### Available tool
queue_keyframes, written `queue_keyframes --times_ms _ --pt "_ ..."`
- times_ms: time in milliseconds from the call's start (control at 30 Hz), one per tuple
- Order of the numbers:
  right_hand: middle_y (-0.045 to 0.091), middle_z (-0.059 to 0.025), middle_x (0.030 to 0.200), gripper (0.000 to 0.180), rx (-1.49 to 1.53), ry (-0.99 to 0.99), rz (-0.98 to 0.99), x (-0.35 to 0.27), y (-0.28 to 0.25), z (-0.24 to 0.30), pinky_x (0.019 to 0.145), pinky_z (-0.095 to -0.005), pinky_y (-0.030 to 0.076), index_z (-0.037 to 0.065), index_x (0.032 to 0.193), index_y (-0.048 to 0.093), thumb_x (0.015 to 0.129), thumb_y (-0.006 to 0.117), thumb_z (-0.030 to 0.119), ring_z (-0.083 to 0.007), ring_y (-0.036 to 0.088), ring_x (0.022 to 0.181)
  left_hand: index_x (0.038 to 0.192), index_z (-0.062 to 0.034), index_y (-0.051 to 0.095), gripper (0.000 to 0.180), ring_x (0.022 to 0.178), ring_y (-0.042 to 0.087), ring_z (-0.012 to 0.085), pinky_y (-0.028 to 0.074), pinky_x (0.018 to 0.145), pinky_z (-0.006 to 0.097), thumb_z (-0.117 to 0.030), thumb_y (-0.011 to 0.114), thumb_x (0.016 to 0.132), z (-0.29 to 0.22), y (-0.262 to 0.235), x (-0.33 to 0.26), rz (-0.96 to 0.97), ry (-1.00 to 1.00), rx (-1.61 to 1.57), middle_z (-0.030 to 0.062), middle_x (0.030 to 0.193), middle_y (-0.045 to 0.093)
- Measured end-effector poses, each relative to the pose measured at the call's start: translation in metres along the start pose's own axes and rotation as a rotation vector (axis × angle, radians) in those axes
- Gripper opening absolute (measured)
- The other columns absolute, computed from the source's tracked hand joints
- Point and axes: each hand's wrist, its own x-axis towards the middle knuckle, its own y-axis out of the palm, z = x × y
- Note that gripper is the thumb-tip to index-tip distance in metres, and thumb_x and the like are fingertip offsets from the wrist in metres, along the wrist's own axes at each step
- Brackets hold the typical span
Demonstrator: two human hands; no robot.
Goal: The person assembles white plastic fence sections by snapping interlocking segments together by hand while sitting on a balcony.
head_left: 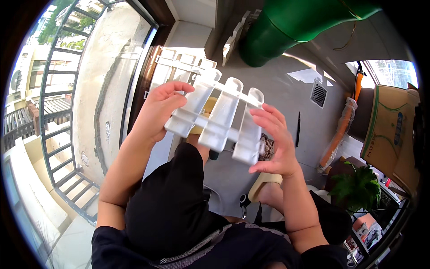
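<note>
I hold a white plastic slatted rack (222, 117) up in front of me, tilted above my lap. It has three long rounded slats joined by thin cross bars. My left hand (162, 110) grips its left side, with thumb and fingers at the outer slat. My right hand (278, 142) spans the right slat, fingers at its upper part and thumb near its lower end. Behind the rack, similar white plastic pieces (177, 67) stand by the window frame. A brown patterned thing (267, 147) shows partly beside my right hand.
A large green rounded object (286, 29) stands at the far right. Grey tiles (280, 85) hold a floor drain (318, 94) and a thin black stick (298, 129). To the right are a plastic-wrapped orange pole (339, 134), a cardboard box (390, 130) and a green plant (357, 186). A barred window is at left.
</note>
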Motion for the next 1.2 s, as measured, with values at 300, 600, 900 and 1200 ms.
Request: queue_keyframes --times_ms 300,600,900,1200 --pt "0.061 -0.0019 0.081 0.017 0.545 0.547 -0.527 -0.023 -0.017 -0.090 0.071 -0.0277 0.049 0.002 0.087 0.062 0.075 0.071 0.010 -0.0115 0.057 0.078 0.113 -0.0019 0.051 0.034 0.074 0.060 0.0177 0.049 0.070 0.027 -0.029 0.043 0.093 0.011 0.062 0.062 0.093 -0.208 -0.105 0.0100 0.089 0.058" --pt "0.061 0.0008 0.084 0.010 0.603 0.702 -0.497 0.000 -0.030 -0.156 0.074 -0.0370 0.054 0.007 0.089 0.063 0.081 0.064 0.013 -0.0103 0.058 0.076 0.123 -0.0071 0.047 0.039 0.081 0.060 0.0169 0.047 0.075 0.028 -0.012 0.051 0.085 0.025 0.012 0.140 -0.141 0.575 0.663 0.0123 0.099 0.061" --pt "0.058 0.0037 0.075 0.017 0.456 0.768 -0.530 0.031 -0.014 -0.152 0.062 -0.0219 0.044 0.006 0.084 0.063 0.075 0.072 0.017 -0.0060 0.050 0.067 0.116 -0.0133 0.056 0.048 0.088 0.056 0.0282 0.046 0.077 0.034 0.007 0.041 0.074 0.010 0.017 0.170 0.080 0.818 1.077 0.0127 0.096 0.060" --pt "0.061 0.0009 0.083 0.022 0.256 0.808 -0.489 0.027 0.009 -0.150 0.071 -0.0268 0.049 0.005 0.090 0.063 0.075 0.072 0.017 -0.0083 0.055 0.076 0.117 -0.0165 0.056 0.038 0.077 0.059 0.0225 0.047 0.071 0.030 -0.005 0.056 0.081 0.011 0.022 0.200 0.240 0.877 1.110 0.0099 0.088 0.061"
